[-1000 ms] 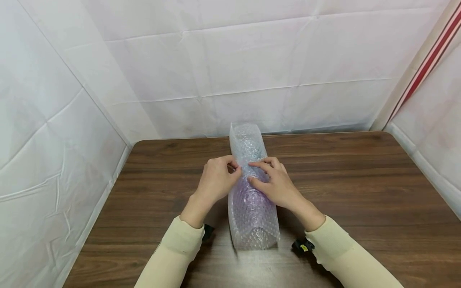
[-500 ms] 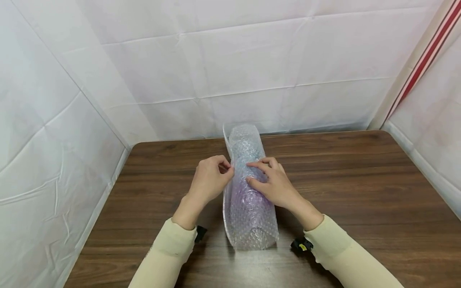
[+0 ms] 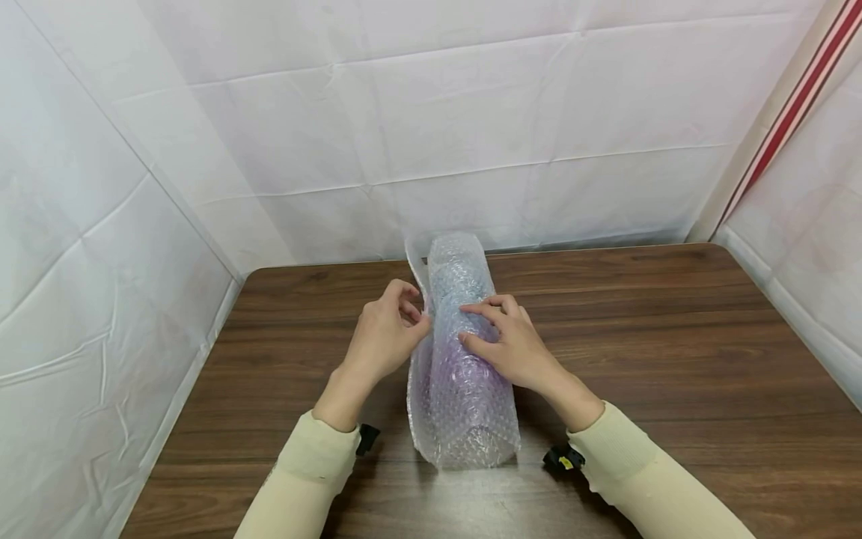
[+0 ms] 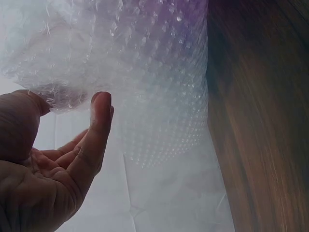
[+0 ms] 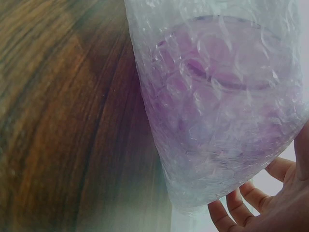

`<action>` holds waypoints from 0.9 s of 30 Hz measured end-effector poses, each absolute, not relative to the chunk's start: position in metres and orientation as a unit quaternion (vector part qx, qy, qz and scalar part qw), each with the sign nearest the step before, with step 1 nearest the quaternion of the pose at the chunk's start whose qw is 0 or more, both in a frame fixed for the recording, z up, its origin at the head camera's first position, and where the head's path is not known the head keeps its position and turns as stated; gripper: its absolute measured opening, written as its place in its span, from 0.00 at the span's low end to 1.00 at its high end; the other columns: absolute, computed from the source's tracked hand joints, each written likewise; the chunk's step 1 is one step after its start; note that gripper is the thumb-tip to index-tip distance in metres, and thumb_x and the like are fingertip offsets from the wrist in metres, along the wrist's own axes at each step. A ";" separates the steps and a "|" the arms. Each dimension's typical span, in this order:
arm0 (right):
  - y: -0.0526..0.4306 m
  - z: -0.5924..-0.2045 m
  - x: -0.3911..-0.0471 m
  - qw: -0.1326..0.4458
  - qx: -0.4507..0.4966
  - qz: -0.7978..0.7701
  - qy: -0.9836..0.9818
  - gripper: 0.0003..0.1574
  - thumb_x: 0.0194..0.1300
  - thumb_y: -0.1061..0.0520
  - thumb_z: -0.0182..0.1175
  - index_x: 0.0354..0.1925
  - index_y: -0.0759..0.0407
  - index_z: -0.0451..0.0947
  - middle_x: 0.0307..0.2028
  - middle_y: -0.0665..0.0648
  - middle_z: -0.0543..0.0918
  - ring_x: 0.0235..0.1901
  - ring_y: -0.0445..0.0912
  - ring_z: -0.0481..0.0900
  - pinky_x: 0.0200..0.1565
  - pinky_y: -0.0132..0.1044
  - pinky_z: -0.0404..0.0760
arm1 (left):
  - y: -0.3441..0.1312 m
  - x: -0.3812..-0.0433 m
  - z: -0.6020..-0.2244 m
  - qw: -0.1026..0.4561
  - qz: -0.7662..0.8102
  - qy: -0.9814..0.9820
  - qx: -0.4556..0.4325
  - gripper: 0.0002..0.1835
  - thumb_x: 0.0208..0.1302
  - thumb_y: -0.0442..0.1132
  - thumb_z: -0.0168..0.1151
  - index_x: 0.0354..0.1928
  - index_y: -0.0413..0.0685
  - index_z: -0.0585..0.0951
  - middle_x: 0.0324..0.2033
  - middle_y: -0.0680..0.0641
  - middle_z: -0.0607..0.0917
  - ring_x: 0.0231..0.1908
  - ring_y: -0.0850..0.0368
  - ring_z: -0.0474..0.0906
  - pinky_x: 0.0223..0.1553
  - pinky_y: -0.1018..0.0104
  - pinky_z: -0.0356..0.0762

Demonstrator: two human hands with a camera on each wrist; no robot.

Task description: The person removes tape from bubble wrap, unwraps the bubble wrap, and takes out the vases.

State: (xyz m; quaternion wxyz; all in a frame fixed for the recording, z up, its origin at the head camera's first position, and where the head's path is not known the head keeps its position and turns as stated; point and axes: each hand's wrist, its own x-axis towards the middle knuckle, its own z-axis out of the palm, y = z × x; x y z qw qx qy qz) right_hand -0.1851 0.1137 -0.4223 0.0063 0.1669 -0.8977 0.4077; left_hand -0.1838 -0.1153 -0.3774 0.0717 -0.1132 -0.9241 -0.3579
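A long roll of bubble wrap lies lengthwise on the table in the head view, around a cylindrical thing tinted purple near me and bluish farther off. A loose flap stands up along its left side. My left hand pinches that flap's edge; in the left wrist view the thumb is at the edge, with a finger showing faintly through the plastic. From the right, my right hand rests on top of the roll with fingers spread. The right wrist view shows a purple round end through the plastic.
The dark wood-grain table extends on both sides of the roll. White sheeting hangs behind and on both sides, close to the table's edges. A small black device is at the right wrist.
My left hand has moved left with the flap's edge, drawing the flap away from the roll and widening the gap. The right hand stays almost still on the roll.
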 end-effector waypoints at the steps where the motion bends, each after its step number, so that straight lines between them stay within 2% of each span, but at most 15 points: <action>1: 0.114 -0.422 -0.185 0.007 0.167 0.408 -0.898 0.29 0.71 0.44 0.66 0.67 0.45 0.79 0.66 0.62 0.69 0.57 0.58 0.72 0.53 0.58 0.76 | -0.116 -0.184 -0.377 0.070 -0.357 -0.925 -0.114 0.19 0.66 0.39 0.67 0.57 0.45 0.76 0.33 0.52 0.87 0.29 0.60 0.84 0.35 0.61 0.82; 6: 0.113 -0.422 -0.185 0.006 0.167 0.409 -0.897 0.29 0.71 0.44 0.66 0.67 0.45 0.79 0.66 0.62 0.69 0.56 0.58 0.72 0.53 0.57 0.76 | -0.121 -0.185 -0.376 0.059 -0.348 -0.928 -0.122 0.27 0.66 0.39 0.66 0.67 0.46 0.73 0.34 0.52 0.87 0.28 0.60 0.81 0.33 0.62 0.80; 11: 0.112 -0.422 -0.185 0.002 0.165 0.412 -0.896 0.29 0.71 0.44 0.66 0.67 0.45 0.79 0.66 0.62 0.69 0.57 0.58 0.71 0.52 0.56 0.76 | -0.127 -0.185 -0.376 0.050 -0.342 -0.929 -0.131 0.30 0.67 0.38 0.66 0.71 0.47 0.72 0.35 0.50 0.87 0.24 0.59 0.77 0.30 0.64 0.77; 17: 0.112 -0.423 -0.186 0.003 0.167 0.411 -0.896 0.29 0.71 0.43 0.66 0.67 0.44 0.79 0.66 0.61 0.69 0.58 0.58 0.70 0.53 0.57 0.76 | -0.132 -0.185 -0.376 0.042 -0.338 -0.931 -0.131 0.31 0.68 0.37 0.66 0.72 0.48 0.71 0.35 0.49 0.86 0.23 0.60 0.74 0.28 0.65 0.74; 27: 0.110 -0.424 -0.186 -0.001 0.166 0.416 -0.894 0.30 0.71 0.42 0.65 0.67 0.45 0.78 0.67 0.61 0.69 0.59 0.59 0.69 0.55 0.59 0.76 | -0.138 -0.184 -0.379 0.032 -0.330 -0.936 -0.120 0.31 0.68 0.37 0.67 0.72 0.49 0.72 0.36 0.49 0.86 0.26 0.59 0.77 0.31 0.64 0.77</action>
